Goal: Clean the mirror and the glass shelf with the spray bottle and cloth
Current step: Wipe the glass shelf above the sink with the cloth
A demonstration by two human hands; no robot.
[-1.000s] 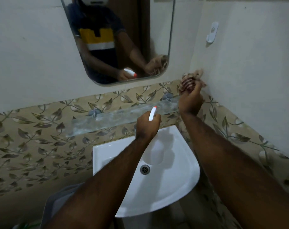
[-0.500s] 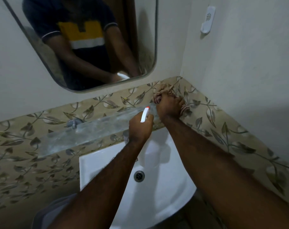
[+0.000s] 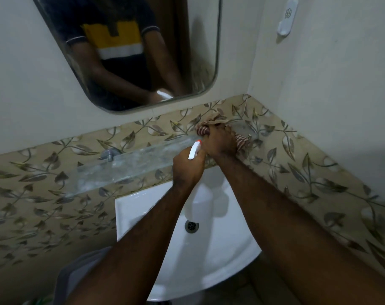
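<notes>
Glass shelf, clear, streaked and long, is sitting on the leaf-patterned tile band above the white ceramic basin. We are pressing a crumpled red-and-white striped cloth onto its right end, our right hand fingers curled tight around it. Our left hand is wrapping closed around the white spray bottle with its red-tipped nozzle. We are reading no legible writing anywhere. Above, the rounded frameless mirror is hanging.

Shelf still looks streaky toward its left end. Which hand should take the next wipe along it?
Right, probably. The right hand already presses the cloth at the right end of the glass shelf, so it can sweep leftward. The left hand is closed on the spray bottle, with no cloth.
</notes>
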